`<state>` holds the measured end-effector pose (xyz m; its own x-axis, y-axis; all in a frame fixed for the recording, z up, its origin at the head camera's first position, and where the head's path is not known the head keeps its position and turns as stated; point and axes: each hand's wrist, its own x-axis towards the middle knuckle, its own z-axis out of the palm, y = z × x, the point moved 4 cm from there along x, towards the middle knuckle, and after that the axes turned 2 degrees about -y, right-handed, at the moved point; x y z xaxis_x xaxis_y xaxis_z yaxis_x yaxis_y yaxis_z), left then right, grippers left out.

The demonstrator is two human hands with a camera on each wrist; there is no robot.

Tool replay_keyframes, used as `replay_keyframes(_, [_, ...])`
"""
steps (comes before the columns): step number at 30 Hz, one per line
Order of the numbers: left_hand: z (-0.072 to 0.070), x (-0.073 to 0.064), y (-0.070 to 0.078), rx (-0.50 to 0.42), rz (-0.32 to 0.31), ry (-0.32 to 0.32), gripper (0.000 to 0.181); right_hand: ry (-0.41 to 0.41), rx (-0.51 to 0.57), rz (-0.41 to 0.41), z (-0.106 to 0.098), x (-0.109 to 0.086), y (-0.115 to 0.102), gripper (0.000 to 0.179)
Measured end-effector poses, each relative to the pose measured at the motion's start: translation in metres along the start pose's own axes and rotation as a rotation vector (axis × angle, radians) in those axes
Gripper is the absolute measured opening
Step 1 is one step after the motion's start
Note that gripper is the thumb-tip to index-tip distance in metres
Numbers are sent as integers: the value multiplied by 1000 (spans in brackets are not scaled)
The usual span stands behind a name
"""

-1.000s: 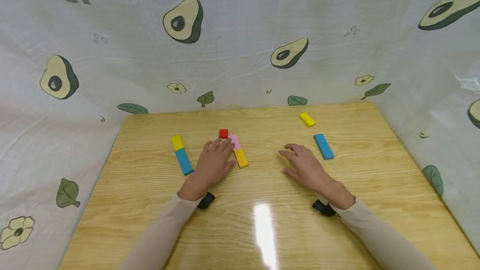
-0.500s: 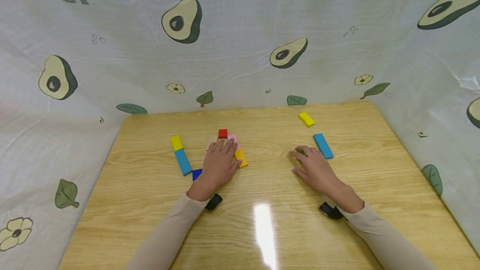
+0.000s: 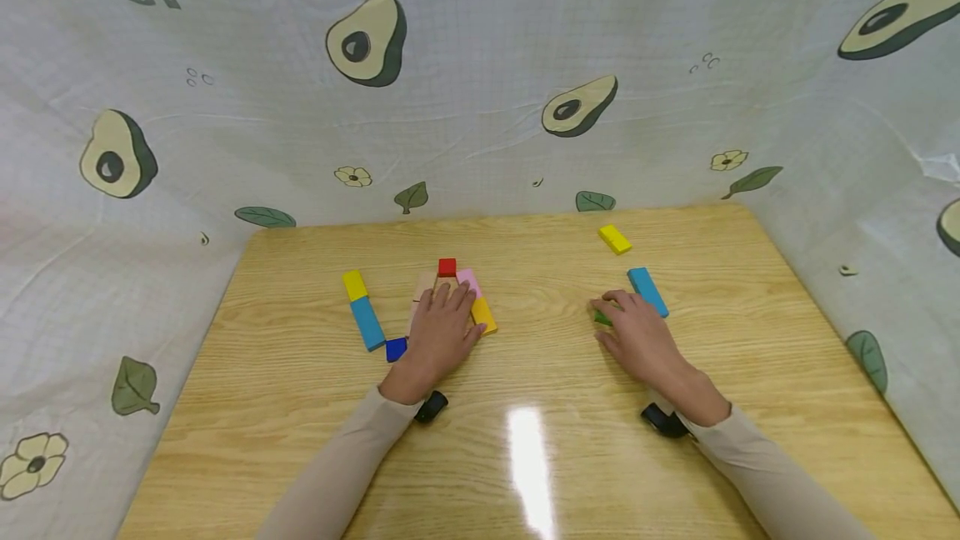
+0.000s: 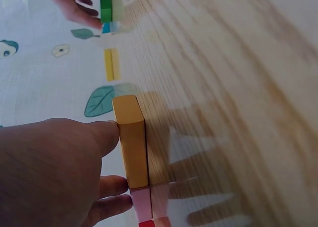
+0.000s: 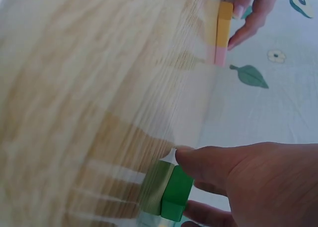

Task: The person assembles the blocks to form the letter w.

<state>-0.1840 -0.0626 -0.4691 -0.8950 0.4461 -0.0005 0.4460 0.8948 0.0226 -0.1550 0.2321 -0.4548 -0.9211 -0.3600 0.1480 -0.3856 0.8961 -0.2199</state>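
Note:
In the head view, my left hand (image 3: 441, 340) rests over a cluster of flat blocks. Its thumb touches the orange block (image 4: 134, 152) and its fingertips reach the pink block (image 4: 141, 202), which lies end to end with the orange one. A red block (image 3: 447, 267) sits just beyond the fingertips. Pale wood-coloured blocks (image 3: 422, 286) lie partly hidden under this hand, and a dark blue block (image 3: 396, 349) is beside its wrist. To the right, my right hand (image 3: 639, 340) holds a green block (image 5: 175, 194) between thumb and fingers, low at the tabletop.
A light blue block (image 3: 648, 292) lies just beyond my right hand, with a yellow block (image 3: 615, 239) farther back. On the left, another yellow block (image 3: 356, 285) and light blue block (image 3: 367, 324) form a line. A patterned cloth (image 3: 480, 107) surrounds the wooden table (image 3: 570, 465).
My left hand has shifted slightly right, uncovering the dark blue and pale blocks. My right hand has moved right and slightly nearer me, and the green block has come into view at its fingers.

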Motion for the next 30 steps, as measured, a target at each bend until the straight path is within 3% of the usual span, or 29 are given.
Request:
replay_keyframes(9, [-2,-4,0,2,13,16,61,39,-22,43,0,-1,4,46])
replay_keyframes(16, [-4,-4,1,-4,3,5,61,60,-14,23,3,4,5,39])
replay_keyframes(21, [-3,-3,1,-2,-3,8,61,64,9,-29,5,11,-8,40])
replay_keyframes(30, [-3,-3,1,26,-9,22,60,0,106,-147,12,26,-51,44])
